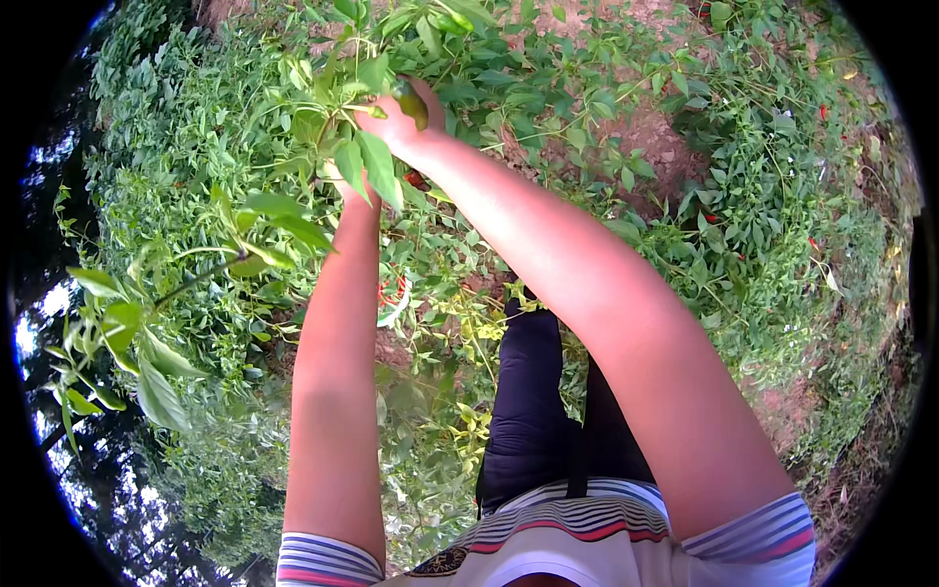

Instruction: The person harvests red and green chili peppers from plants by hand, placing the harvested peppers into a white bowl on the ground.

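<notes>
Both my hands reach into a leafy chili pepper plant (345, 95) at the top of the view. My right hand (403, 121) is among its stems, the fingertips partly hidden by leaves. A dark green-brown chili pepper (412, 106) hangs over the back of that hand. Just below it, my left hand (343, 180) is mostly covered by leaves, so its grip does not show. A green chili pepper (458, 22) hangs higher up on the plant. A dark red chili pepper (417, 180) shows between my forearms.
Low chili plants (733, 191) with scattered red peppers cover the ground around me, with patches of bare soil (653, 147). Between my arms, a pale-rimmed container (400, 308) with red peppers is partly hidden. A leafy branch (198, 279) juts in at left.
</notes>
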